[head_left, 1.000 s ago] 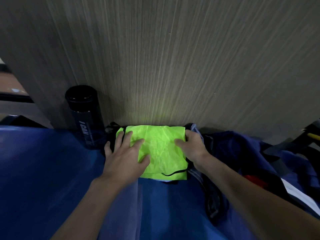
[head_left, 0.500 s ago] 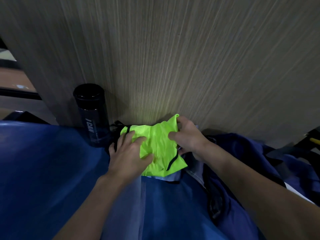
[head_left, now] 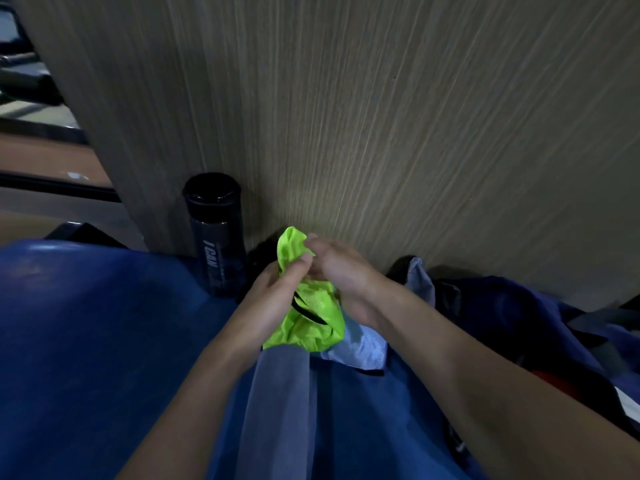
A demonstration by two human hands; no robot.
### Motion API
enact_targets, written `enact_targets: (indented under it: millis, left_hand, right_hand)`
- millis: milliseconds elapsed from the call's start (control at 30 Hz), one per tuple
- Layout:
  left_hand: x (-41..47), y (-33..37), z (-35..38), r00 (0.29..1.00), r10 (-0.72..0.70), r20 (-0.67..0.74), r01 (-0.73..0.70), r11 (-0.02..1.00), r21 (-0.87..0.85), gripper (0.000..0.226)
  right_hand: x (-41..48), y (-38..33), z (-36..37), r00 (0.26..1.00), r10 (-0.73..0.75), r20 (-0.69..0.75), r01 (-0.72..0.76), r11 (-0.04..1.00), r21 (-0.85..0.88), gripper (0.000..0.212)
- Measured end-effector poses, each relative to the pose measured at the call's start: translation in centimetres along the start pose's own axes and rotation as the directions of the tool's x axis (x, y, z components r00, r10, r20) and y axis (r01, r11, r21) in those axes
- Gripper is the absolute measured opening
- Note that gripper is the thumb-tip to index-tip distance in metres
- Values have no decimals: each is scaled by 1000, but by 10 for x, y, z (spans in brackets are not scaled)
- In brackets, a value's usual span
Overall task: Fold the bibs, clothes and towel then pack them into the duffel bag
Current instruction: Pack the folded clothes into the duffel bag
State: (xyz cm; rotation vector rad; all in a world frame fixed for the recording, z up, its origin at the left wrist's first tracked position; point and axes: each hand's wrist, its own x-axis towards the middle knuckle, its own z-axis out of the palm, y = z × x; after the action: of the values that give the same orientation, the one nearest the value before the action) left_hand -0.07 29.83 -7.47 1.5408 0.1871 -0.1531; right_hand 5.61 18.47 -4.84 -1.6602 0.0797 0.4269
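A neon yellow-green bib [head_left: 308, 323] with black trim is bunched up and lifted off the blue surface, held between both hands. My left hand [head_left: 273, 299] grips its left side, thumb pinching the upper fold. My right hand [head_left: 341, 271] grips the bib's top and right side. Under the bib lies a light grey-blue cloth [head_left: 363, 348], and a longer pale cloth [head_left: 280, 403] runs toward me. The dark blue duffel bag [head_left: 519, 317] lies open at the right, with red and white items inside.
A dark water bottle [head_left: 216, 233] stands against the wood-grain wall panel [head_left: 381, 116], just left of the hands. The blue padded surface [head_left: 90, 334] stretches to the left. A floor and dark rails show at the far left.
The bib lay flat and folded under both hands; my right hand lifted its right edge, and now both hands hold it bunched and raised. The camera view shifted left.
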Motion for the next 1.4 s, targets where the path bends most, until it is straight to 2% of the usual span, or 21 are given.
enact_targets:
  millis: [67, 133, 200, 267, 333, 367, 500, 600, 700, 733, 833, 967, 1033, 1100, 1167, 1267, 1400]
  left_hand:
    - [-1, -1, 1, 998, 49, -42, -47, 997, 61, 20]
    - [0, -8, 0, 993, 70, -96, -55, 987, 153, 40]
    - [0, -12, -1, 996, 58, -72, -41, 976, 214, 60]
    - [2, -17, -3, 999, 33, -42, -22, 970, 243, 75]
    - [4, -19, -4, 1000, 17, -25, -9, 964, 266, 82]
    - [5, -20, -4, 1000, 14, -22, -7, 963, 271, 79]
    - [3, -18, -2, 998, 28, -63, -10, 963, 269, 41]
    - [2, -12, -2, 994, 1, -113, 17, 987, 161, 36]
    - [2, -8, -2, 990, 6, -138, -1, 999, 36, 18]
    - [1, -7, -1, 991, 22, -132, -20, 1000, 17, 14]
    - [-2, -5, 1, 987, 110, -114, -110, 994, 8, 31]
    - [-4, -2, 4, 969, 198, -146, -200, 980, 5, 61]
    - [-7, 2, 9, 960, 234, -152, -231, 972, 35, 84]
    - [-9, 5, 16, 952, 261, -161, -253, 965, 70, 102]
    - [-17, 13, 24, 943, 292, -160, -280, 955, 96, 103]
    - [-36, 26, 38, 956, 291, -39, -292, 957, 1, 89]
    - [-60, 37, 63, 952, 301, 56, -299, 953, -42, 84]
  right_hand:
    - [-5, 4, -5, 998, 38, 59, -44, 994, 103, 39]
    - [-7, 10, -10, 997, 23, 72, -35, 984, 174, 38]
    - [-5, 20, -13, 999, -10, -39, 16, 985, 171, 26]
    - [-3, 32, -16, 983, -23, -185, 35, 997, 66, 35]
    - [-3, 42, -19, 979, 42, -200, -44, 999, -7, 48]
    - [-5, 44, -20, 981, 78, -177, -85, 996, -28, 55]
    - [-1, 49, -23, 981, 114, -155, -127, 989, -73, 78]
    - [4, 47, -18, 982, 111, -151, -118, 992, -39, 57]
    - [9, 43, -11, 980, 97, -173, -99, 995, -5, 58]
    - [8, 40, -10, 981, 89, -174, -90, 996, 4, 52]
    - [7, 32, -11, 989, 92, -117, -78, 990, 122, 34]
    - [4, 19, -17, 994, 76, -74, -60, 977, 206, 61]
    - [-1, 11, -23, 996, 49, -78, -30, 973, 229, 75]
    - [-10, 3, -31, 996, 10, -91, 15, 965, 261, 69]
    - [-22, -3, -44, 991, -42, -128, 81, 942, 325, 55]
    - [-50, -12, -60, 981, -100, -165, 160, 900, 405, 42]
    - [-92, -12, -76, 962, -117, -246, 222, 860, 459, 39]
